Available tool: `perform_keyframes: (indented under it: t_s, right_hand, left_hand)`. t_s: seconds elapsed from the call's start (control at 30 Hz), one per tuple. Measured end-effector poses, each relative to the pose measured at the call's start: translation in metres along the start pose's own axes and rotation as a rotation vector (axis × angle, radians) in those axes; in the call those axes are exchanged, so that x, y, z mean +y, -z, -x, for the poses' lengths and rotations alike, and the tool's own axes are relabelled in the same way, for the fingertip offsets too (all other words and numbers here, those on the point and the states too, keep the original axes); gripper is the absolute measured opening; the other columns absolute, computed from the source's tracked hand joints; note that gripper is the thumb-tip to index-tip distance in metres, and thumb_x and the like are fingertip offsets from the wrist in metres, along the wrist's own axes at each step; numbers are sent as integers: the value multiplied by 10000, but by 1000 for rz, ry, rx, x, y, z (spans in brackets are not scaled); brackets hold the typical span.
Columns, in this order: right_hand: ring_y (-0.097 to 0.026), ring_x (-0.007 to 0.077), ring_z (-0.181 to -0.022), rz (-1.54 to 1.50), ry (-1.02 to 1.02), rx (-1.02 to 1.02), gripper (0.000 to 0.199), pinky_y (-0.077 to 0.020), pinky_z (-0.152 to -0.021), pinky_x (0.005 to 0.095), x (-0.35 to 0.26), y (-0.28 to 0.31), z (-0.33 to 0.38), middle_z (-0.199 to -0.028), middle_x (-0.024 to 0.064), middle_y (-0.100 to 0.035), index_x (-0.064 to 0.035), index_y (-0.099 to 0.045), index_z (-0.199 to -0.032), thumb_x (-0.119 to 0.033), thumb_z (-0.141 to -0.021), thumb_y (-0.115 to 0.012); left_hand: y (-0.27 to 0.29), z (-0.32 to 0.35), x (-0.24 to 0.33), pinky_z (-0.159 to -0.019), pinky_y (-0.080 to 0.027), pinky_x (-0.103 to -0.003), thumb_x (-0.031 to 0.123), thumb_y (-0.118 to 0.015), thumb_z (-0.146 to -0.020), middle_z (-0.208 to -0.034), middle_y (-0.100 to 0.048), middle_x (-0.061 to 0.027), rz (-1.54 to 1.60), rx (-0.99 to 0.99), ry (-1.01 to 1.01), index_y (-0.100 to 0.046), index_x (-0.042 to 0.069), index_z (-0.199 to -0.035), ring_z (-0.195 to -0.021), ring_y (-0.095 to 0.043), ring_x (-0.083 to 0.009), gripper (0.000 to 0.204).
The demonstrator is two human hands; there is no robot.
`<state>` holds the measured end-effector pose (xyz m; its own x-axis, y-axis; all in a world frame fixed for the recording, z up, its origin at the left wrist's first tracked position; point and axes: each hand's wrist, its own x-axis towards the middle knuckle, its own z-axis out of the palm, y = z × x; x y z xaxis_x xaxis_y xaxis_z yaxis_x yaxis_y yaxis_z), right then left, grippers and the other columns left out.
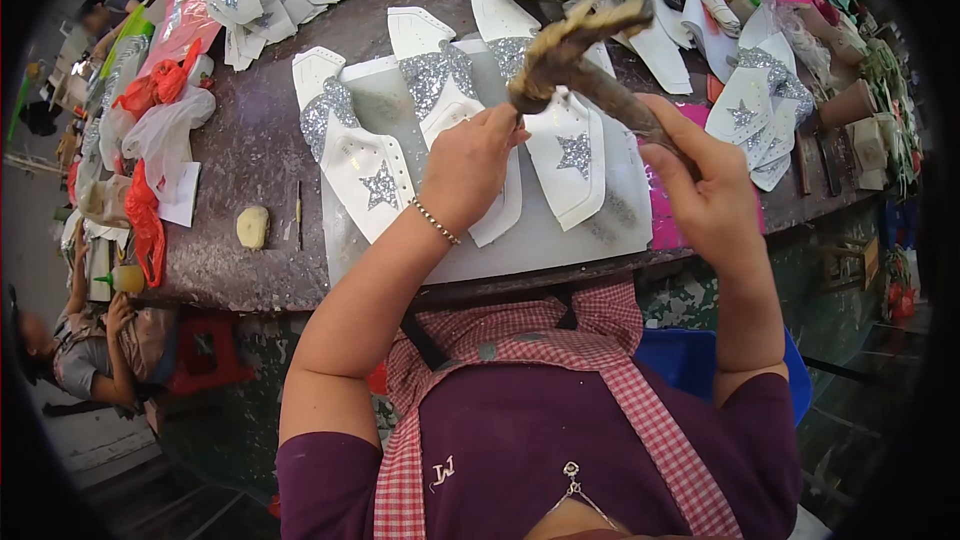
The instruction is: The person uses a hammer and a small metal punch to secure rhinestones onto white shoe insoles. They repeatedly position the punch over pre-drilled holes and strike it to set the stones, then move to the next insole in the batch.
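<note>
Where the dark tabletop (265, 155) stretches out before the person, a pale board (520, 252) lies near its front edge and backs the work. Across the board lie three white pieces with silver glitter bands, side by side and slightly slanted: the left piece (345, 165), the middle piece (435, 85) and the right piece (560, 165). Over them is the hammer (600, 90), its head just beside the left fingertips. To strike well, I would keep the blow square and short, hold the board flat beneath the spot, and leave the left fingertips below the hammer's face, clear of its path.

The right hand (710, 175) has its fingers wrapped round the handle, thumb laid along it. The left hand (470, 160) is above the gap between the middle and right pieces, its fingers curled in toward the hammer head; whether they pinch a slim tool or only touch each other, I cannot tell.
</note>
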<state>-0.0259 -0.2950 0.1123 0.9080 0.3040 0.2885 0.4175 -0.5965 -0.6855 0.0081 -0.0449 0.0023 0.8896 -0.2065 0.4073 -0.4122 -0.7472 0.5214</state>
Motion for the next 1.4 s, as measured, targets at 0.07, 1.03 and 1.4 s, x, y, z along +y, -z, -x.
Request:
perform_keyframes:
  t_s: [0.07,1.03,1.4]
  right_hand:
    - [-640,115,-900,-26,-94,-62,366,-491,-823,251,-3,2,-1,-1079,99,-711,76,-583,-1287,-64,-951,-612]
    - [-599,86,-964,-297,-159,28,394,-478,-869,244,8,0,24,-1086,105,-715,40,-576,-1320,-76,-947,-631]
    - [-412,26,-587,-542,-45,184,435,-327,-535,170,14,2,32,-782,-12,-569,6,-513,-1409,-153,-1007,-572]
  left_hand:
    - [-4,4,-9,-623,-521,-427,151,-601,-953,-822,-686,-158,45,18,88,-528,21,-982,-709,-665,-349,152]
    - [9,25,-1,-672,-540,-361,116,-633,-947,-873,-717,-126,410,17,294,-590,-2,-924,-779,-708,-258,128]
    - [11,27,5,-648,-530,-370,142,-700,-888,-864,-691,-125,135,4,53,-590,19,-894,-731,-672,-315,165]
